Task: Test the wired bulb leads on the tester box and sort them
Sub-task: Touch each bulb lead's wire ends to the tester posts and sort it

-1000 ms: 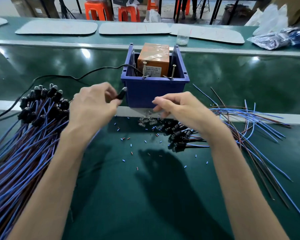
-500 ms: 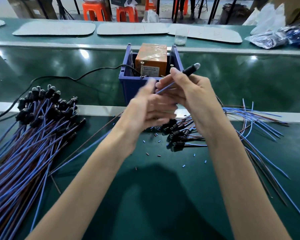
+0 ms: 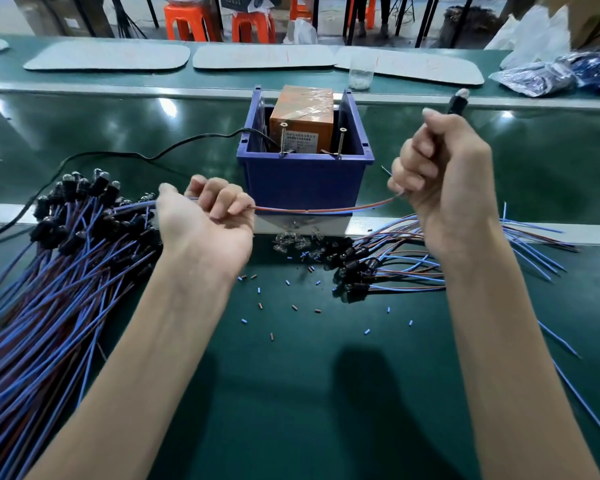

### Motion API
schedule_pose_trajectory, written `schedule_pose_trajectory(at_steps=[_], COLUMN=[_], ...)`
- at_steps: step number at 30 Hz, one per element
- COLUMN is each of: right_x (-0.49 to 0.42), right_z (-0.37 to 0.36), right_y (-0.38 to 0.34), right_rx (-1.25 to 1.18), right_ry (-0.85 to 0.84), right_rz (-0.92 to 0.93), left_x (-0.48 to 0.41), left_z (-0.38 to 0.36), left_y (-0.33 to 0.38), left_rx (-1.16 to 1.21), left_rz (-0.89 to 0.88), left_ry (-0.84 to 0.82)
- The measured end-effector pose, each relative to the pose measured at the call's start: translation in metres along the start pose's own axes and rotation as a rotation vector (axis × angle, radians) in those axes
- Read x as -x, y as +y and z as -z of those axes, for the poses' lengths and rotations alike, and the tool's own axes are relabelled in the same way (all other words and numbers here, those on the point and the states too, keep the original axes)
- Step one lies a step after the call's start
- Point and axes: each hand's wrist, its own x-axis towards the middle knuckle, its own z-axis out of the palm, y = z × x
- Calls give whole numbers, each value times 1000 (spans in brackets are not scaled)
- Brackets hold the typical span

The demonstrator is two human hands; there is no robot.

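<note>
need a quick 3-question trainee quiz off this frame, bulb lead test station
1. Multiple choice: the orange tester box sits
A) on the bare belt
B) inside the blue bin
C) in a plastic bag

2. True or false: the left hand and the right hand both grip the same lead, with its wire stretched between them in front of the bin.

3. Fill in: the larger pile of leads lies on the person's ___ side.

Key: 1 B; 2 true; 3 left.
</note>
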Motion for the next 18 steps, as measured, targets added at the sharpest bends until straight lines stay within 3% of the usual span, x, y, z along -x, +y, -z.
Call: schedule_pose_trajectory(at_steps=[5, 10, 14, 18], right_x=[2, 4, 5, 4], right_z=[-2, -3, -6, -6], right_y=[3, 3, 7, 9], right_rx=[158, 166, 143, 179], right_ry=[-71, -97, -115, -68], right_rz=[-5, 17, 15, 44], left_x=[1, -14, -13, -8], left_z=[3, 8, 9, 12], left_y=[-6, 6, -7, -23], left_rx=[-251, -314, -511, -753], left_rz=[-85, -87, -169, -246], left_ry=[-188, -102, -60, -187])
